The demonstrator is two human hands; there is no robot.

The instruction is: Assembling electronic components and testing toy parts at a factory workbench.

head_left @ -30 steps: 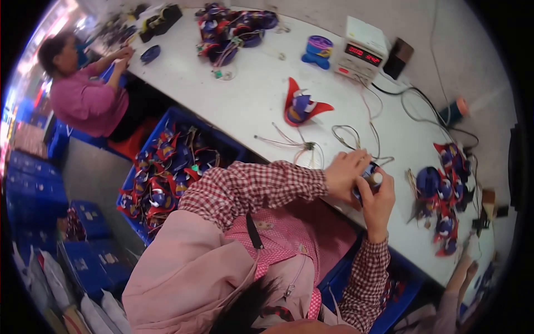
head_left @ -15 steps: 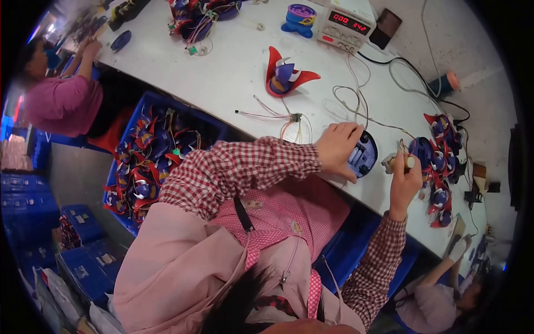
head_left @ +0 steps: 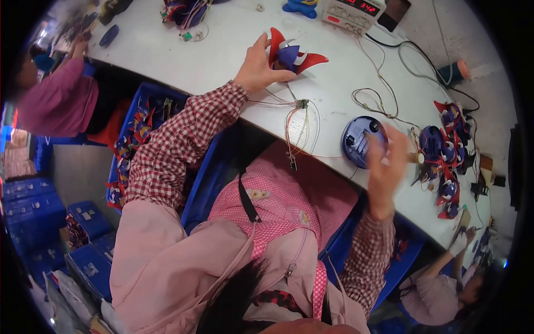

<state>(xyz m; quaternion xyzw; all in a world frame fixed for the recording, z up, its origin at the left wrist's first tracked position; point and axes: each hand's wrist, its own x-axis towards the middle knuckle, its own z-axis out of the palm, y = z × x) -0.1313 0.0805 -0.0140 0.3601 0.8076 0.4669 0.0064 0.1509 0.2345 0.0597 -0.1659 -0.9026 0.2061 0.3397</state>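
Head view: left hand has reached the red-winged toy, right hand blurs, and neither grip is clear.

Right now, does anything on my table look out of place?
Yes: wires from the board near your left hand trail over the table's near edge, their dark end out past it, which looks untidy and might snag.

The left of two side-by-side fisheye cameras is looking steeply down from the head of the person. It is facing the worktop, which is slanting across the view, and is taking in the left hand and right hand from near. The pink apron is showing below the middle; straight edges are bending toward the rim.
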